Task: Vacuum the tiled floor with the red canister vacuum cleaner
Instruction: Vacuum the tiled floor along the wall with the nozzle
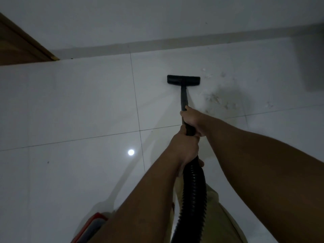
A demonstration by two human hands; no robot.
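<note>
A black floor nozzle (183, 79) lies flat on the glossy white tiled floor (78, 106), close to the far wall. Its black wand (183, 97) runs back toward me. My right hand (193, 121) grips the wand higher up. Just below it, my left hand (184, 149) grips the wand's end where the ribbed black hose (193, 195) joins. The hose curves down past my leg. A corner of the red canister vacuum (93, 225) shows at the bottom edge, mostly hidden behind my left forearm.
Dust smudges and small specks (217, 99) mark the tile right of the nozzle. A grey skirting (122, 47) lines the white wall ahead. A brown wooden door (19, 48) stands at the far left. A dark shadowed shape (313, 67) sits at the right edge.
</note>
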